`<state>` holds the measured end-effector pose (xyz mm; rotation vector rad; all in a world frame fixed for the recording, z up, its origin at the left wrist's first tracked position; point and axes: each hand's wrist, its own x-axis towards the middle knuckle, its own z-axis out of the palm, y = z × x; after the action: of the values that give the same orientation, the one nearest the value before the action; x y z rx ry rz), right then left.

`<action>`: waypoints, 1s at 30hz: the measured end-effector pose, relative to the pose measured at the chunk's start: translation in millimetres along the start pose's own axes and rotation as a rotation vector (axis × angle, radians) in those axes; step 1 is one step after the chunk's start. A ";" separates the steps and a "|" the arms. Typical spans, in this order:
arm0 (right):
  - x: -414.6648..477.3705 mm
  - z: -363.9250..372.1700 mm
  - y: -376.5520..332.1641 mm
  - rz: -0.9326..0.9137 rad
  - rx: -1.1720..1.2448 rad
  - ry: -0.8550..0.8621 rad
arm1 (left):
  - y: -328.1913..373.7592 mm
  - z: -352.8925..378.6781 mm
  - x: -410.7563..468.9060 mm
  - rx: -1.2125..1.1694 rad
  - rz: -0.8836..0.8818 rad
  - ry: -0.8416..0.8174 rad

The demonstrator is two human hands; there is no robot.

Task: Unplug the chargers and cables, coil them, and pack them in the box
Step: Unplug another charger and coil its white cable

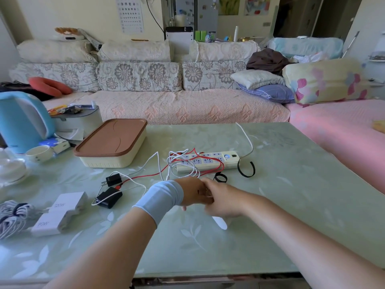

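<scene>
My left hand [192, 192], with a pale blue wristband, and my right hand [221, 202] meet low over the table's middle. Their fingers overlap, so what they hold is hidden. Just beyond them a white cable [164, 163] and a red cable [208, 161] lie tangled over the cream power strip [210, 160]. Two black chargers [113, 180] [109, 197] lie to the left, with two white chargers [62, 213] nearer the edge. The cream box [108, 157] with a brown lid stands closed at the back left. A coiled striped cable [12, 215] lies at the far left.
Two black strap loops [246, 170] [220, 177] lie right of the strip. A blue kettle [23, 122], a cup [39, 153] and a glass bowl [10, 167] crowd the left edge. A sofa runs behind the green glass table [281, 184].
</scene>
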<state>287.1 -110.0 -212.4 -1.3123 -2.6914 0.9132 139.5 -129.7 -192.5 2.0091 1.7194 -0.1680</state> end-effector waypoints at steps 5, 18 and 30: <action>3.7 -0.1 -10.0 -0.066 0.096 0.021 | -10.8 -9.0 -17.5 -0.014 -0.010 0.150; -18.2 -37.1 -32.7 -0.243 0.680 -0.011 | -26.4 -50.9 -81.8 -0.487 0.119 0.457; -20.7 -54.2 -62.3 -0.323 1.006 0.167 | -50.9 -70.1 -131.7 -0.471 -0.018 0.561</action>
<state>269.6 -127.9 -131.0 -0.6543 -1.7459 1.6537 49.3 -212.6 -93.3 1.7720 1.8636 0.7930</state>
